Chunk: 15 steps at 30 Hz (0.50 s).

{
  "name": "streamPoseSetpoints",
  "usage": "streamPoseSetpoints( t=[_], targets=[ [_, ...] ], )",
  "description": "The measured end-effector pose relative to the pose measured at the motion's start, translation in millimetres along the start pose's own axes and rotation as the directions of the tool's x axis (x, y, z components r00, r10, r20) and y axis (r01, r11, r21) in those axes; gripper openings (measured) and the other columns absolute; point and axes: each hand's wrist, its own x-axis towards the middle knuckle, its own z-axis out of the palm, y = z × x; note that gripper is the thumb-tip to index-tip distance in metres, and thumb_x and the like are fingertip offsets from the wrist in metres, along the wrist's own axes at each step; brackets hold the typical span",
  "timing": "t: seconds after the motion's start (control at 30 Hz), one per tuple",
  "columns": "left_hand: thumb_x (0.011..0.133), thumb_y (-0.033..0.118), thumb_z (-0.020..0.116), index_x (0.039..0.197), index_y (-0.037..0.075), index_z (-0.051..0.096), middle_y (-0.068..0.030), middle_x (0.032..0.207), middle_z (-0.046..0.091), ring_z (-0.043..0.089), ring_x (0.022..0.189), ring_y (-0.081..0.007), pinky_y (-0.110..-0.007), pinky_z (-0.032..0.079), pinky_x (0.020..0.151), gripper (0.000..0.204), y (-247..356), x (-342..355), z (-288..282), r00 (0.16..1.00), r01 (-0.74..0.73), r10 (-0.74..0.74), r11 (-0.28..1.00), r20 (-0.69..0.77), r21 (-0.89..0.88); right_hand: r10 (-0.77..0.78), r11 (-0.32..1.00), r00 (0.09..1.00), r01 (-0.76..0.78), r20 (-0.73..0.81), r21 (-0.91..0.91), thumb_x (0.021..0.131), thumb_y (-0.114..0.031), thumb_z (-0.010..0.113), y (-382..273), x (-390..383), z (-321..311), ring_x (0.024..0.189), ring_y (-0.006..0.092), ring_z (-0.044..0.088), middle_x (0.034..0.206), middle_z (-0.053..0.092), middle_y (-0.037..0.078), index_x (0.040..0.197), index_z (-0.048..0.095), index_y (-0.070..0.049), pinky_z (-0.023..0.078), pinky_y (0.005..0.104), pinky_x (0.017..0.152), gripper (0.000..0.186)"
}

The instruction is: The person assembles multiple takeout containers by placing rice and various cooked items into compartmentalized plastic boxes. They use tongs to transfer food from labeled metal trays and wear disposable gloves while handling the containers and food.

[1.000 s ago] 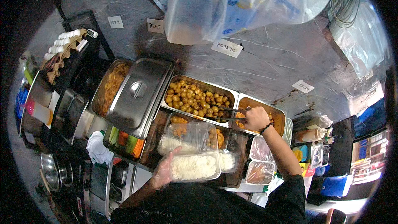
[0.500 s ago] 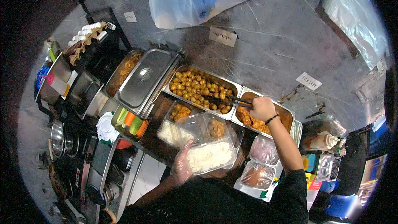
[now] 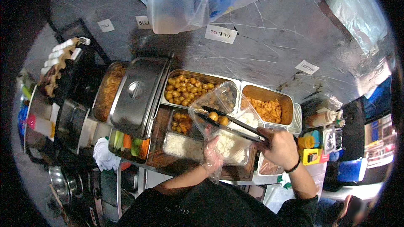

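My left hand, in a clear plastic glove, is closed on the edge of a clear plastic food container. White rice shows below its fingers; overlapping clear plastic hides which rice belongs to which box. My right hand, bare with a dark bead bracelet, grips black tongs above the container. Small brown potatoes lie at the tongs' tips. Behind is a steel pan of potatoes, partly covered by the clear plastic. Another container of rice with orange-brown food sits left of my left hand.
At right stands a pan of orange-brown pieces. A lidded steel pan and a tray of cut vegetables stand left. Plastic sheeting hangs overhead at the wall. Sauce bottles are at far right.
My right hand has brought the tongs from the potato pan toward me, with potatoes at the tips. The container in my left hand has shifted and overlaps the potato pan. The view has moved.
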Motion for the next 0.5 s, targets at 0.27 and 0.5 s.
streamPoseSetpoints(
  t=[0.27,0.5],
  targets=[
    [0.087,0.025,0.059,0.122,0.001,0.058,-0.0151,0.118,0.066,0.063,0.109,-0.0318,-0.047,0.048,0.099,0.042,14,-30,35,0.981,0.188,-0.194,0.962,0.014,0.199,0.279,0.960,0.956,-0.278,-0.094,0.023,0.081,-0.030,0.073,-40,-31,-11,0.066,0.0341,0.067,0.080,0.069,0.018,0.110,0.070,-0.006,0.052,0.0423,0.059,0.038],
    [0.089,0.024,0.062,0.127,-0.003,0.054,-0.0165,0.125,0.062,0.060,0.114,-0.0351,-0.052,0.044,0.103,0.047,21,-37,8,0.961,0.258,-0.275,0.933,0.035,0.250,0.306,0.950,0.951,-0.308,-0.052,-0.044,0.078,-0.023,0.076,-51,-49,-9,0.066,0.0338,0.066,0.079,0.068,0.018,0.104,0.072,-0.004,0.051,0.0411,0.059,0.033]
  ],
)
